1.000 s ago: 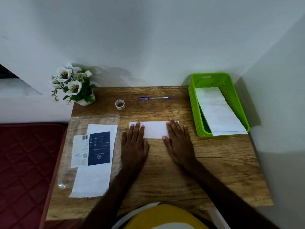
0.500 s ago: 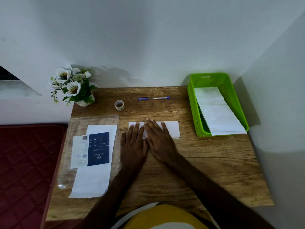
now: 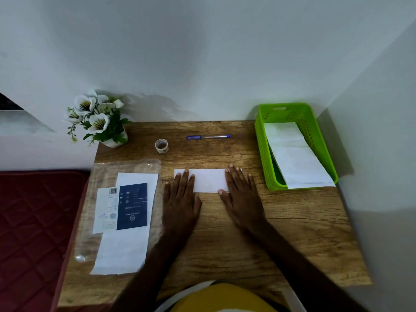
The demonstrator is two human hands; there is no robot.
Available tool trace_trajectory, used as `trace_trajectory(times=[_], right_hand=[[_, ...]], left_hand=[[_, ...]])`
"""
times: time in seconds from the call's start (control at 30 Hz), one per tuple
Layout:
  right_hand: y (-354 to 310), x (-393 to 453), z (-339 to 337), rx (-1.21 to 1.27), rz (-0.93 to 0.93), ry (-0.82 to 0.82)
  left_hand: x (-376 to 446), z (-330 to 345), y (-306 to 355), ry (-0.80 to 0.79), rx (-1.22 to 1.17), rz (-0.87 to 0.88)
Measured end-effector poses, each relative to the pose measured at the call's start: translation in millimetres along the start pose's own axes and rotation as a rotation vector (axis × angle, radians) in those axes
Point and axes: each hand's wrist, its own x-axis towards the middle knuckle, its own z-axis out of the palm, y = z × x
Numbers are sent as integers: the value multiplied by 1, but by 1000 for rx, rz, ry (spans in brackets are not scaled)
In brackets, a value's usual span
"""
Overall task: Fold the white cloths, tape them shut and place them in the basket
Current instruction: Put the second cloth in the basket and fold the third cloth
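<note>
Left hand and right hand lie flat over both ends of the folded cloth, hiding its side edges. Print on the blue card and the label beside it is too small to read. The cloth in the basket covers most of the basket floor; both forearms run off the bottom edge.

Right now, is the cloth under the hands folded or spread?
Folded: the white cloth is a narrow strip, pressed flat by left hand and right hand.

Both forearms are bare, and a yellow garment with white trim covers the torso.
</note>
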Motion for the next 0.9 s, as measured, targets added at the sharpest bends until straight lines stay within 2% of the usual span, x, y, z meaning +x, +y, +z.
trace_trajectory(times=[0.9], right_hand=[[-1,0,1,4,2,6]], left_hand=[[1,-9,5,-37,-11,-10]])
